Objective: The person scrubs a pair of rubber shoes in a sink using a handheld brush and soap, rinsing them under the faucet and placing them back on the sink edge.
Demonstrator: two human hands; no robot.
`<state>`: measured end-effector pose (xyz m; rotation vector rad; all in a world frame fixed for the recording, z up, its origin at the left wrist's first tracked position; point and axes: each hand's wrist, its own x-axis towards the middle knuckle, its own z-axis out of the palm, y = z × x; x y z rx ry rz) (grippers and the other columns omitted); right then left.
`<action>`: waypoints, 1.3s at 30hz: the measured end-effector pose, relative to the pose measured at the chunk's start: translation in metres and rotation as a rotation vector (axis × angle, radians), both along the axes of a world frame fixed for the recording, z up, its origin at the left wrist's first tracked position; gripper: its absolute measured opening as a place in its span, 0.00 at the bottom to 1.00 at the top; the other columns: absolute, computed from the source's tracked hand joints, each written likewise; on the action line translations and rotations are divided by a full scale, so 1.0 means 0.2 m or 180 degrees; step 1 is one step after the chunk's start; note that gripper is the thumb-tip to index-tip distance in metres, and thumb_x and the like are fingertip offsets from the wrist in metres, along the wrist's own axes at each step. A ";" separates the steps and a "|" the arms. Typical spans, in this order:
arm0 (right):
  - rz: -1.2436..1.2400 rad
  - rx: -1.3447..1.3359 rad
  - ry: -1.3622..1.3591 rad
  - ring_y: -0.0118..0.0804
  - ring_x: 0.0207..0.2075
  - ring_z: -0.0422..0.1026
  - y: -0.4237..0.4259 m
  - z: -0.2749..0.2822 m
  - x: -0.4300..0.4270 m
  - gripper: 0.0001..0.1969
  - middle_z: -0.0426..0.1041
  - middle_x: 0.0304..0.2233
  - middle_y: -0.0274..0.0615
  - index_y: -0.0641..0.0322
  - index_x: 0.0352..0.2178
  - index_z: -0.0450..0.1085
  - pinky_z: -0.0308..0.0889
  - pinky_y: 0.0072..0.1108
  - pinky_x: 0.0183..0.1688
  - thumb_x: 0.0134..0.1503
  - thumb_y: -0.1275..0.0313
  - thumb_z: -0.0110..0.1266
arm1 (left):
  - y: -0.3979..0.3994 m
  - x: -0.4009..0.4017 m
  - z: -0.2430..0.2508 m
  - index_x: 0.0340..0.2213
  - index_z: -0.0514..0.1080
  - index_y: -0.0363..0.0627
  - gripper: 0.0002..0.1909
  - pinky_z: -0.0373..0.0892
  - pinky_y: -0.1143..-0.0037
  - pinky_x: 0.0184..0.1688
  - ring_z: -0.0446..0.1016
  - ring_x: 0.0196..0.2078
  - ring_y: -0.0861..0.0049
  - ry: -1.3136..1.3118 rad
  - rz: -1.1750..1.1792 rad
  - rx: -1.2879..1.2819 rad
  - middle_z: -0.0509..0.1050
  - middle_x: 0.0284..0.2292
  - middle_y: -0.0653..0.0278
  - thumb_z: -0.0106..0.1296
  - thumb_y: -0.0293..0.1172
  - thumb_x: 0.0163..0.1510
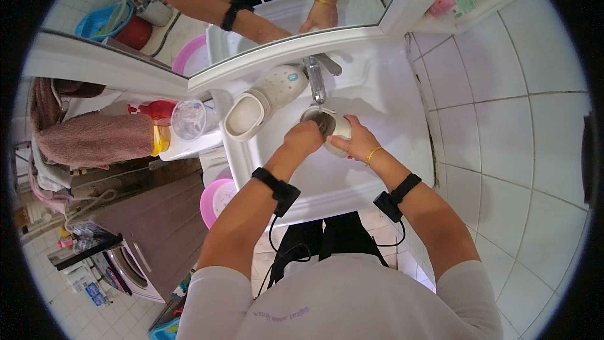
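Note:
Under the chrome faucet [316, 80] of a white washbasin [387, 118], a white foam clog [340, 134] is held over the bowl. My right hand [356, 139] is closed around its side, with fingers behind it and the thumb at its opening. My left hand [304, 137] is bunched at the clog's opening; its fingertips are hidden inside, and whether it holds something there cannot be told. A second white clog [278, 89], with holes in its upper, rests on the basin's left rim, its toe near the faucet base.
A clear plastic cup [188, 119] stands on the ledge at left, beside a brown towel [99, 139]. A pink basin [219, 203] sits low at left. The mirror cabinet's frame [283, 54] overhangs the faucet; a tiled wall [500, 127] borders the right.

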<state>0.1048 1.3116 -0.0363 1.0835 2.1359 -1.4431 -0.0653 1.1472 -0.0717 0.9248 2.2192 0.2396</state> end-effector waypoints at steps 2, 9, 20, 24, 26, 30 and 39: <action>-0.0024 -0.0134 -0.0103 0.47 0.35 0.90 0.08 0.02 0.04 0.66 0.89 0.54 0.62 0.66 0.85 0.56 0.85 0.34 0.33 0.61 0.37 0.81 | -0.03 -0.01 0.03 0.43 0.90 0.37 0.15 0.86 0.48 0.58 0.92 0.50 0.39 0.0039 -0.0020 0.0191 0.91 0.41 0.39 0.63 0.36 0.70; 0.0068 -0.0238 -0.0101 0.58 0.48 0.92 0.10 -0.03 0.05 0.68 0.87 0.60 0.70 0.66 0.85 0.57 0.89 0.39 0.42 0.59 0.34 0.82 | 0.03 0.04 -0.05 0.43 0.91 0.39 0.12 0.87 0.50 0.55 0.93 0.50 0.42 0.0377 -0.0565 0.0228 0.92 0.42 0.45 0.64 0.33 0.67; 0.0322 0.0314 0.0101 0.65 0.54 0.91 0.19 -0.22 0.08 0.65 0.86 0.61 0.69 0.64 0.84 0.59 0.89 0.44 0.55 0.60 0.40 0.85 | 0.19 -0.02 0.07 0.44 0.91 0.41 0.13 0.88 0.50 0.49 0.93 0.46 0.43 0.0083 -0.0881 0.0463 0.92 0.43 0.44 0.66 0.36 0.67; 0.0731 0.0421 -0.0056 0.71 0.64 0.86 0.11 -0.11 -0.01 0.66 0.84 0.64 0.75 0.66 0.83 0.60 0.82 0.47 0.68 0.59 0.34 0.83 | 0.17 -0.05 -0.26 0.47 0.91 0.40 0.14 0.87 0.51 0.55 0.92 0.50 0.43 0.0077 -0.0539 -0.0062 0.92 0.46 0.42 0.67 0.36 0.68; 0.0964 0.0614 -0.0026 0.71 0.64 0.87 0.09 -0.11 -0.04 0.66 0.84 0.64 0.75 0.66 0.83 0.60 0.82 0.47 0.69 0.59 0.34 0.83 | 0.13 -0.08 -0.38 0.49 0.92 0.40 0.16 0.86 0.51 0.57 0.92 0.53 0.44 0.0045 -0.0134 -0.0193 0.92 0.48 0.43 0.69 0.37 0.67; 0.0606 0.0609 0.0182 0.70 0.61 0.88 0.23 -0.26 0.13 0.66 0.86 0.61 0.74 0.65 0.83 0.60 0.83 0.45 0.67 0.59 0.36 0.83 | 0.14 -0.10 -0.09 0.44 0.91 0.39 0.13 0.85 0.49 0.54 0.90 0.49 0.39 -0.0335 -0.0856 0.0634 0.91 0.44 0.39 0.63 0.34 0.70; 0.0734 0.0443 -0.0013 0.68 0.60 0.89 0.13 -0.14 -0.02 0.64 0.87 0.60 0.70 0.62 0.83 0.61 0.84 0.45 0.64 0.59 0.39 0.84 | 0.18 -0.06 -0.22 0.42 0.91 0.36 0.13 0.85 0.49 0.54 0.91 0.49 0.39 -0.0039 -0.0370 0.0331 0.91 0.44 0.38 0.61 0.32 0.69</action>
